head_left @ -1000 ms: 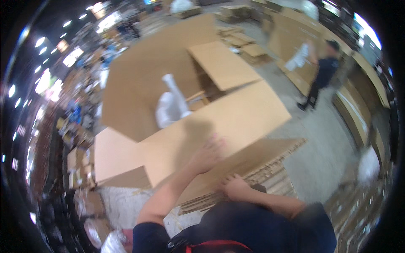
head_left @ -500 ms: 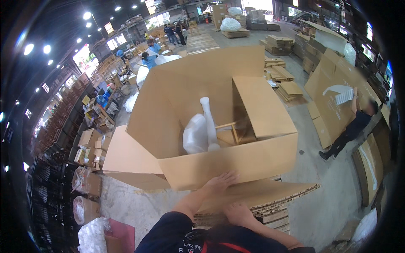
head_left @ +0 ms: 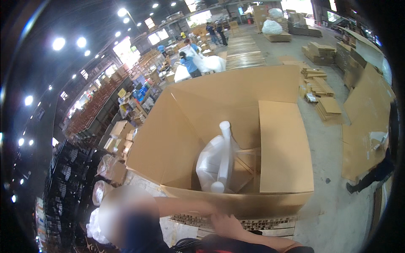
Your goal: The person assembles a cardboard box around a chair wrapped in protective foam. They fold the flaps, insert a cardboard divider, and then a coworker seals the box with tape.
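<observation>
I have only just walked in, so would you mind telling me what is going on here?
A person has both hands close together at the near side of a large cardboard box. The left hand is blurred and the right hand is beside it; whether either grips anything is unclear. The box is open at the top, with a white-wrapped piece and a wooden frame inside. Farther back, a co-worker in blue is beside white sheeting.

Over there, the left of 2 head-worn fisheye cameras peers forward and down into the open carton [head_left: 236,88], close below it; forearms [head_left: 272,241] enter around 6 o'clock, lamps [head_left: 59,43] sit far off towards 10 o'clock, and edges bow toward the dark rim.
</observation>
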Available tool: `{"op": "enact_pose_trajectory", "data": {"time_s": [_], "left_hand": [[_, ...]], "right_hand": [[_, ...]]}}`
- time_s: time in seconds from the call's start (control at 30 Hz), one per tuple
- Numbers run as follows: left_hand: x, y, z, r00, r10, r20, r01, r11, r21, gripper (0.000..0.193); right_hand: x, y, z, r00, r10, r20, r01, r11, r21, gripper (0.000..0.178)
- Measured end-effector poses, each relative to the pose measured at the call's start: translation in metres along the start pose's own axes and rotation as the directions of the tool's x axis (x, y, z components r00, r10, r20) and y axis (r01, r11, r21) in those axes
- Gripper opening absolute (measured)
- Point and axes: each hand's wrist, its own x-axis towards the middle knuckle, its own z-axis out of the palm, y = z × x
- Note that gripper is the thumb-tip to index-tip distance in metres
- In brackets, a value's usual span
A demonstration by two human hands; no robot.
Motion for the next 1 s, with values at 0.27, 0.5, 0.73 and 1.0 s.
{"op": "enact_pose_trajectory", "data": {"time_s": [0.27, 0.5, 0.73, 1.0], "left_hand": [[-0.109, 0.032, -0.100, 0.741, -0.463, -0.487, 0.032, 0.748, -0.663, 0.042], [-0.029, 0.024, -0.009, 0.522, -0.310, -0.795, 0.385, 0.917, -0.105, 0.032], [-0.019, 0.023, -0.029, 0.472, -0.319, -0.822, 0.158, 0.948, -0.278, 0.037], [-0.007, 0.009, -0.022, 0.643, -0.109, -0.758, 0.120, 0.992, -0.040, 0.039]], "right_hand": [[0.034, 0.038, 0.005, 0.996, -0.045, -0.082, 0.044, 0.999, -0.009, 0.041], [0.073, 0.081, -0.031, 0.812, 0.031, -0.583, 0.024, 0.996, 0.087, 0.039], [0.085, 0.115, -0.031, 0.952, 0.193, -0.238, -0.040, 0.849, 0.527, 0.029], [0.100, 0.153, -0.103, 0.558, 0.700, -0.446, -0.829, 0.445, -0.338, 0.045]]}}
